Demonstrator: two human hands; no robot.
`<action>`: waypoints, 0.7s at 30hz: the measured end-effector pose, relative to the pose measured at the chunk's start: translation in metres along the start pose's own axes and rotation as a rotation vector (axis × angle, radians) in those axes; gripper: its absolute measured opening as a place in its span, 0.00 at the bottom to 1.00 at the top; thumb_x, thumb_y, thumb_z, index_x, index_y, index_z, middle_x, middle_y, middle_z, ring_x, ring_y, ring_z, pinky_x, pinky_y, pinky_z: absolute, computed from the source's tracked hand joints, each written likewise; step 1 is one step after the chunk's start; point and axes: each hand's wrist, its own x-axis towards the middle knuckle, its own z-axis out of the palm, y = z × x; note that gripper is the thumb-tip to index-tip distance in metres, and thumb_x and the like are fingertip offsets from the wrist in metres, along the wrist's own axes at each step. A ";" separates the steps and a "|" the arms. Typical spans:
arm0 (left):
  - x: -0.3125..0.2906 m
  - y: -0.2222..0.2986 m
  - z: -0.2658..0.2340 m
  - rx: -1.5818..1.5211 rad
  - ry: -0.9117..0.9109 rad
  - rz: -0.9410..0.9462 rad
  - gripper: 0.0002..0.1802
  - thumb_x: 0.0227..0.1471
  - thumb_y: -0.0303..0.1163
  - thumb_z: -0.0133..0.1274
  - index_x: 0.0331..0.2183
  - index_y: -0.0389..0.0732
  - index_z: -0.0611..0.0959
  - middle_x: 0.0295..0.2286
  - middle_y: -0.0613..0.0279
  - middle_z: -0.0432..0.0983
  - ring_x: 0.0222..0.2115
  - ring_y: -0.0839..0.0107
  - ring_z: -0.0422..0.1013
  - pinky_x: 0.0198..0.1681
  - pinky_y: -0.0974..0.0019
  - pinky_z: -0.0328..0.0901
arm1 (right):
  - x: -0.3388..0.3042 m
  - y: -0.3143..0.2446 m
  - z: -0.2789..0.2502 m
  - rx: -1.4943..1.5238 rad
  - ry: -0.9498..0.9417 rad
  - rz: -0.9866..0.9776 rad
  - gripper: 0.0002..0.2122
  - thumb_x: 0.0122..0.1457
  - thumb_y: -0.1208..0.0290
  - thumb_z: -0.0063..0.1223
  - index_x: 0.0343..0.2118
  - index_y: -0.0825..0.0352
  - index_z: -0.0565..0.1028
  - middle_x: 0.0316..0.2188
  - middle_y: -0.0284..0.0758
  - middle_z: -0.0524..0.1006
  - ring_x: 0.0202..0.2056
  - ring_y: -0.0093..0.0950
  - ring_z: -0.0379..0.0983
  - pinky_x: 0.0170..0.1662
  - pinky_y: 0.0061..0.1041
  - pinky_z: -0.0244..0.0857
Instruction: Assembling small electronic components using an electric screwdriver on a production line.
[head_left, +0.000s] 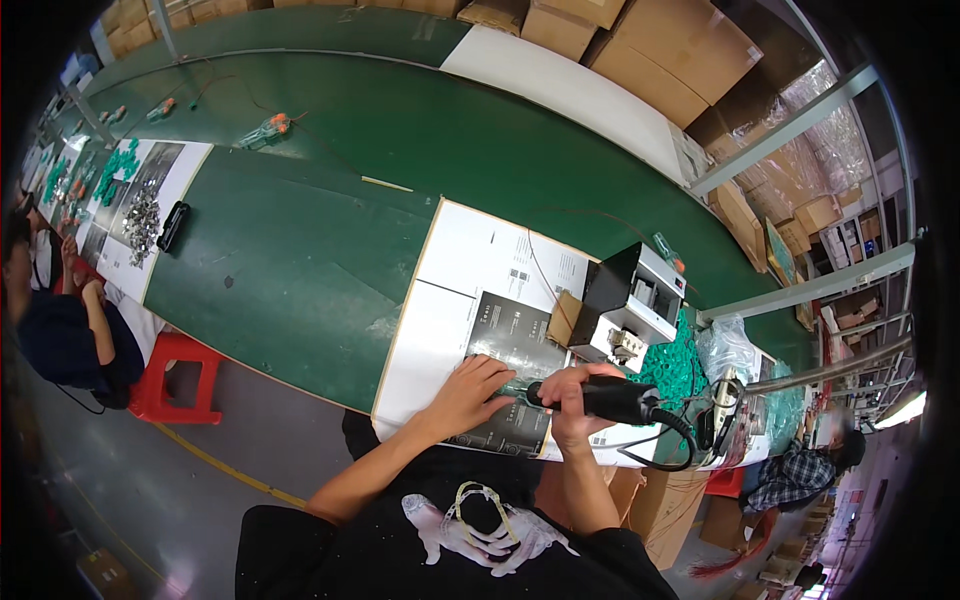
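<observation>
My right hand (575, 405) is wrapped round a black corded electric screwdriver (622, 400), held almost level with its front end toward my left hand. Thumb and fingers of my left hand (470, 395) close on a small greenish part (514, 387) at the screwdriver's tip. The part's shape is mostly hidden by fingers and tool. Beneath both hands lies a dark printed sheet (495, 437) on white board (410, 375). Just beyond my right hand stands a black and white box-shaped machine (610, 290) with a small metal mechanism on its front.
A heap of small green parts (675, 365) and a clear plastic bag (728, 345) lie right of the machine. The screwdriver's black cable (682, 425) loops there. Cardboard boxes (660, 60) stand behind the green bench (300, 230). At far left, a person sits by a red stool (185, 385).
</observation>
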 end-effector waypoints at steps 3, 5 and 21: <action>-0.001 0.000 0.001 -0.027 -0.013 -0.006 0.23 0.50 0.35 0.64 0.47 0.36 0.80 0.42 0.58 0.74 0.45 0.58 0.69 0.50 0.58 0.63 | 0.002 0.000 0.005 -0.006 0.040 0.019 0.18 0.63 0.72 0.59 0.50 0.64 0.62 0.18 0.33 0.67 0.16 0.25 0.65 0.22 0.30 0.68; -0.001 0.000 0.001 -0.027 0.007 -0.008 0.23 0.50 0.36 0.64 0.46 0.36 0.80 0.42 0.58 0.74 0.45 0.58 0.69 0.50 0.58 0.64 | 0.001 0.002 0.005 0.011 0.039 0.046 0.18 0.63 0.72 0.60 0.50 0.64 0.62 0.18 0.33 0.67 0.17 0.25 0.66 0.23 0.30 0.68; 0.000 -0.005 0.003 -0.102 0.068 0.005 0.14 0.49 0.34 0.64 0.38 0.39 0.86 0.38 0.60 0.76 0.41 0.60 0.70 0.46 0.60 0.66 | 0.000 0.009 0.002 0.096 -0.001 0.106 0.18 0.63 0.79 0.56 0.51 0.65 0.60 0.20 0.36 0.71 0.20 0.27 0.70 0.27 0.32 0.72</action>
